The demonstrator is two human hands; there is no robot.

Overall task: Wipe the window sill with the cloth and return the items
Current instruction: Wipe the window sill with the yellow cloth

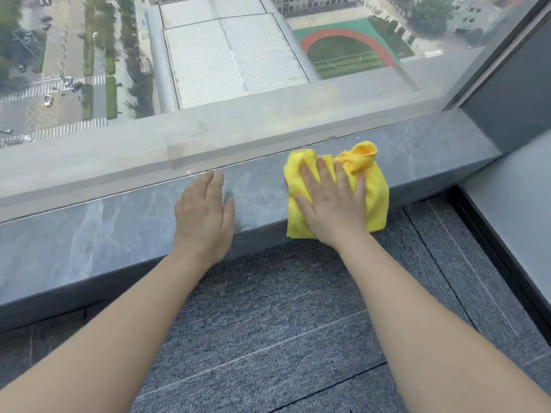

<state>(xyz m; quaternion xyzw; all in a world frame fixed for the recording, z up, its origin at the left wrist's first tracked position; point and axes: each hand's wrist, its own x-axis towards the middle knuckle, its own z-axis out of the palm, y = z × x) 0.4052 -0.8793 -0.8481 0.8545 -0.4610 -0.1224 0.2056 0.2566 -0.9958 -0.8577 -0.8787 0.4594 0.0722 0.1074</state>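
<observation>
A grey marble window sill (98,231) runs across the view below a large window. A yellow cloth (374,186) lies bunched on the sill right of centre, its front edge hanging over the sill's lip. My right hand (332,204) presses flat on the cloth with fingers spread. My left hand (204,213) rests flat on the bare sill a little to the left of the cloth, fingers together, holding nothing.
The window glass (226,61) rises directly behind the sill. A dark window frame and wall (507,93) close off the sill's right end. Grey carpet (283,323) covers the floor below, with a pale ledge (518,222) at the right.
</observation>
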